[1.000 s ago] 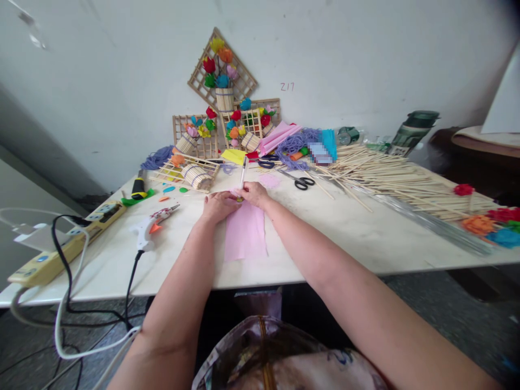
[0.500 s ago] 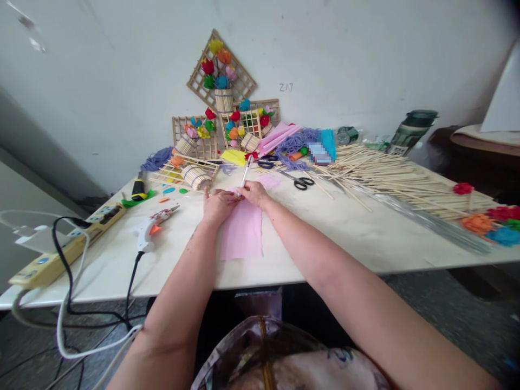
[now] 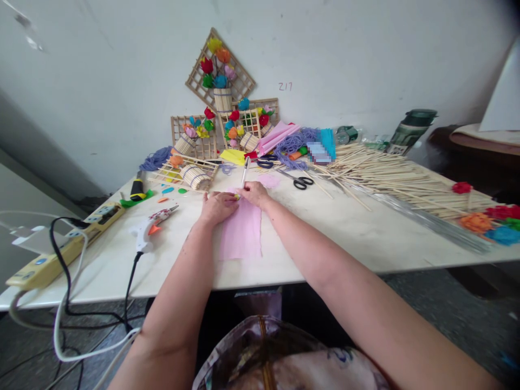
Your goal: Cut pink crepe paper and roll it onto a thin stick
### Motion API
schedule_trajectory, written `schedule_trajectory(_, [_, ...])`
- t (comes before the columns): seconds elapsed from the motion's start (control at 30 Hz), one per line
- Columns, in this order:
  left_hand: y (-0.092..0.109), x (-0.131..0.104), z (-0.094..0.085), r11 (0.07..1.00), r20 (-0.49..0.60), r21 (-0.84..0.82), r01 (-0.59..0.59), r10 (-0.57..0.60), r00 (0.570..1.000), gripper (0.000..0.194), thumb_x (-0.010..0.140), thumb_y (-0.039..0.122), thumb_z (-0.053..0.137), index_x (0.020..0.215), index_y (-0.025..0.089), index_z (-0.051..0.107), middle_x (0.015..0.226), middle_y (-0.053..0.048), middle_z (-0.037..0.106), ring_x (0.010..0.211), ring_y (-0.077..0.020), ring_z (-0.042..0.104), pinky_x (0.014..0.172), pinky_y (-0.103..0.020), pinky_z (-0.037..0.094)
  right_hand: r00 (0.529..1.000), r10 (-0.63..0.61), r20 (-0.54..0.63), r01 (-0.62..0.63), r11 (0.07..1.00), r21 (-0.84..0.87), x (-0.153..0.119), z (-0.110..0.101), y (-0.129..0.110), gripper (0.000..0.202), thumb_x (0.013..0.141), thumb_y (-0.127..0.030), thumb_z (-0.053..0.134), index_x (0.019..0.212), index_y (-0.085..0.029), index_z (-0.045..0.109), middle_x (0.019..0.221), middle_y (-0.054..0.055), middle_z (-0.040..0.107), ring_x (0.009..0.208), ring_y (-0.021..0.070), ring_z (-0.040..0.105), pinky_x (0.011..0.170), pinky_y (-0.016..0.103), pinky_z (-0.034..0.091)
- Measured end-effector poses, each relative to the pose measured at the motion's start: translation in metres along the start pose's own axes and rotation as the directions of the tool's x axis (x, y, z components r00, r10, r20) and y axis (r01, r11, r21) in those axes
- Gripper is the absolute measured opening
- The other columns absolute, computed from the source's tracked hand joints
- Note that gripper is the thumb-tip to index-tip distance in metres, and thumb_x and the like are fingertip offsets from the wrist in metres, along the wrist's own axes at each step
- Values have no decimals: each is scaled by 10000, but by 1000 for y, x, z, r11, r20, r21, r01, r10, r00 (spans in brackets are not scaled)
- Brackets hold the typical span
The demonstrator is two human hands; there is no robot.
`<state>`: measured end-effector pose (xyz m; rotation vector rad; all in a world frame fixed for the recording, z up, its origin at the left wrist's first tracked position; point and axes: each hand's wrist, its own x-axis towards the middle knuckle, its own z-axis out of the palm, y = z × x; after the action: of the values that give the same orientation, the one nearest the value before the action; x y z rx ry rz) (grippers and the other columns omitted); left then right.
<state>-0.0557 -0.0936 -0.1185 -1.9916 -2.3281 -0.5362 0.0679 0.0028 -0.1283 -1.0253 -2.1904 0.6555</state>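
Note:
A sheet of pink crepe paper [image 3: 242, 233] lies flat on the table in front of me. My left hand [image 3: 219, 207] rests palm down on its upper left part, fingers stretched out. A small yellowish piece [image 3: 236, 197] shows at these fingertips; its kind is too small to tell. My right hand [image 3: 254, 194] is closed on a white pen [image 3: 245, 172], which stands tilted with its upper end pointing away from me. The pen's tip is hidden by the fingers, close to the left fingertips at the paper's far end.
A glue gun [image 3: 148, 230] and a power strip [image 3: 60, 252] with cables lie left. Scissors [image 3: 300, 183], many thin sticks [image 3: 365, 170] and metal wires [image 3: 439, 227] lie right. Stick lattices with paper flowers [image 3: 221, 81] stand at the wall. A bottle [image 3: 412, 132] stands back right.
My left hand has shifted slightly left and down, its fingers flatter on the paper. The pen has become a little more upright in my right hand. The view has shifted slightly.

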Motion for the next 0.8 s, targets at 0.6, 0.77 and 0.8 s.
schedule_trajectory(0.6, [-3, 1, 1, 1000, 19, -2, -2, 3, 1000, 318, 699, 487, 505, 952, 376, 662, 1167, 85, 598, 1170, -252, 433, 1047, -492, 151, 998, -39, 41, 42, 997, -66, -1, 2, 0, 307, 745, -450, 534, 736, -190, 697, 682, -4, 658, 640, 108, 550, 557, 191, 338])
schedule_trajectory(0.77, [-2, 1, 0, 1000, 24, -1, 4, -4, 1000, 318, 699, 487, 503, 949, 374, 664, 1169, 89, 595, 1175, -250, 431, 1054, -480, 152, 999, -32, 37, 35, 995, -89, -2, 0, -3, 316, 745, -452, 532, 743, -184, 699, 684, 1, 659, 628, 108, 545, 548, 196, 331])
schedule_trajectory(0.8, [-2, 0, 0, 1000, 23, -1, 6, -6, 1000, 319, 700, 488, 501, 948, 372, 665, 1171, 88, 595, 1176, -250, 430, 1055, -476, 152, 999, -32, 35, 35, 995, -95, -2, 0, -3, 315, 746, -448, 531, 740, -181, 698, 681, 2, 658, 624, 109, 543, 545, 198, 329])
